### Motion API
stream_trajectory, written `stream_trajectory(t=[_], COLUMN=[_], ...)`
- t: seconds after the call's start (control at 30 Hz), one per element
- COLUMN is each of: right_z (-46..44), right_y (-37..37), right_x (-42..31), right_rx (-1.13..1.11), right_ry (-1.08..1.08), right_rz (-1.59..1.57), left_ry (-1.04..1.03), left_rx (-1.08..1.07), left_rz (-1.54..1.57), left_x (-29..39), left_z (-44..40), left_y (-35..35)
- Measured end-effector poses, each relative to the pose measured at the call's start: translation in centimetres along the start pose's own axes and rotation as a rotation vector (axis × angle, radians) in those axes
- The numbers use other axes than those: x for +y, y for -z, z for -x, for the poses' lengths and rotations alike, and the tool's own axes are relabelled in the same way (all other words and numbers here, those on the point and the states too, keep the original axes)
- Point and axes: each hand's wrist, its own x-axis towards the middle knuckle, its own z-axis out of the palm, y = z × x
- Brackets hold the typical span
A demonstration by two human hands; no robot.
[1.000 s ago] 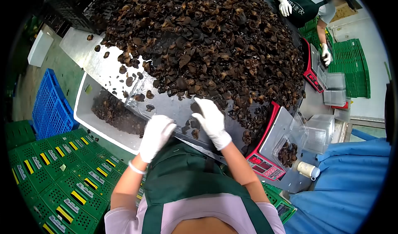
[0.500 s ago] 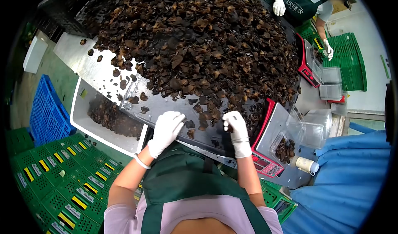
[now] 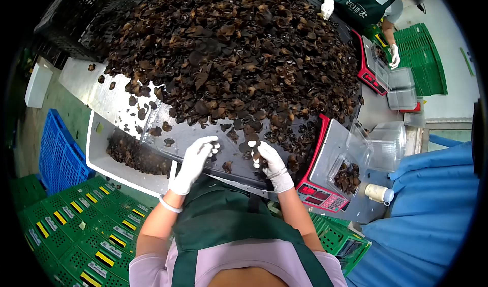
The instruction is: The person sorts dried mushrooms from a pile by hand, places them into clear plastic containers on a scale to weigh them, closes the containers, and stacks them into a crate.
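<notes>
My left hand (image 3: pixel 194 164), in a white glove, hovers over the near edge of the dark table, its fingers loosely bent and apart with nothing clearly held. To its right, my white-gloved right hand (image 3: pixel 272 166) is closed on a dark wood ear mushroom (image 3: pixel 256 156). A small loose mushroom piece (image 3: pixel 227 166) lies on the table between the hands. Just beyond them spreads a large heap of brown-black wood ear mushrooms (image 3: pixel 229 58). On the right, a red scale (image 3: pixel 317 188) carries a clear plastic tub (image 3: pixel 338 167) with several mushrooms inside.
A white bin (image 3: pixel 96 152) with mushroom bits stands at the left, above green crates (image 3: pixel 76 231). Stacked clear tubs (image 3: pixel 387 147) and a white bottle (image 3: pixel 377 193) sit right of the scale. Across the table, a gloved co-worker (image 3: pixel 363 7) stands near a second red scale (image 3: pixel 371 78).
My right hand has moved left, closer to my left hand, with a mushroom now visible in its fingers. My left hand has shifted slightly left, its fingers looser. The view has tilted a little.
</notes>
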Motion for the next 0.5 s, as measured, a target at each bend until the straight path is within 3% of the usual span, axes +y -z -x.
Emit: stream_trajectory(t=[0.03,0.1,0.27,0.37,0.43,0.5], right_z=[0.1,0.2,1.4,3.0,3.6,4.6], right_y=[0.9,1.8,2.2,2.2,2.2,1.0], right_x=[0.4,1.1,1.1,0.5,-0.6,-2.6], right_rx=[-0.077,-0.083,-0.231,-0.187,-0.149,0.026], right_ry=[-0.013,0.002,0.098,0.118,0.086,-0.129], right_rz=[-0.206,-0.344,-0.398,-0.358,-0.165,0.562], left_ry=[0.075,0.148,0.185,0.266,0.252,0.155], left_rx=[-0.012,-0.055,-0.101,0.005,0.104,0.046], left_rz=[0.231,0.378,0.632,0.652,0.579,0.288], left_x=[0.0,0.1,-0.6,-1.3,-0.2,-0.9], left_z=[-0.4,-0.6,-1.0,-1.6,-1.7,-2.4], left_y=[0.3,0.4,1.6,2.9,2.5,2.6])
